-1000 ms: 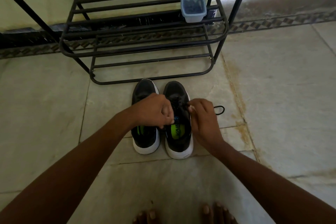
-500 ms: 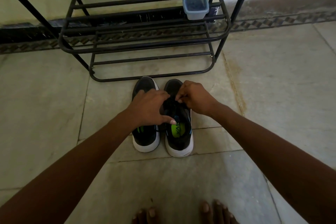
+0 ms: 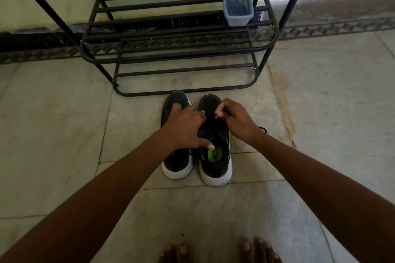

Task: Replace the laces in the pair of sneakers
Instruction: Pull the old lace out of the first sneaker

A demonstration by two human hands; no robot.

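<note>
Black sneakers (image 3: 196,151) sit mid-frame. Left hand (image 3: 183,128) rests spread across both, steadying; right hand (image 3: 235,119) pinches the lace (image 3: 215,126) on the right one. Pulling hard could drag that shoe or snag an eyelet.

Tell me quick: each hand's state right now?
Left hand: open, fingers spread, resting on the sneakers.
Right hand: fingers curled, pinching the black lace over the right-side sneaker.

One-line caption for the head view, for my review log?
Right hand pinches the lace on the right sneaker; left hand rests across both sneakers.
</note>
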